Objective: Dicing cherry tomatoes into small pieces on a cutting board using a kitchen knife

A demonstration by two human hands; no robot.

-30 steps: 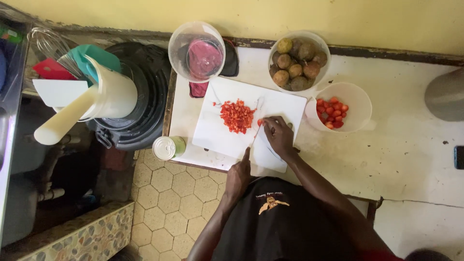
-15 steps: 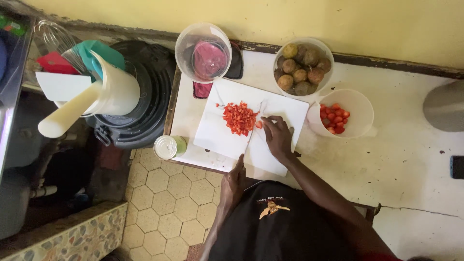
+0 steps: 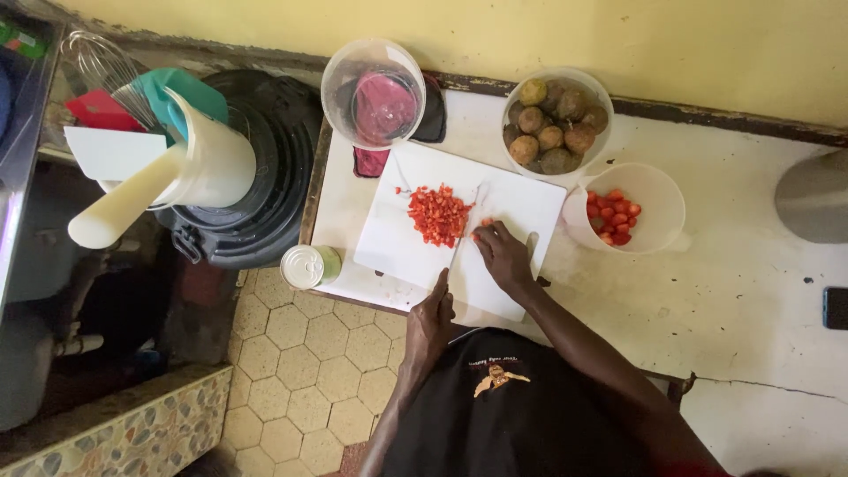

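A white cutting board lies on the pale counter with a pile of chopped red pieces on it. My left hand is at the board's near edge, closed on the handle of a knife whose blade points away across the board. My right hand rests on the board right of the blade, fingertips pressing a small red piece beside the pile.
A white bowl with red chunks stands right of the board, and a bowl of round brownish fruits behind it. A clear jug stands at the back left. Left are a small tin, a black pot and a utensil jug.
The view has drifted slightly. Both hands stay at the board, the left on the knife and the right on the red piece.
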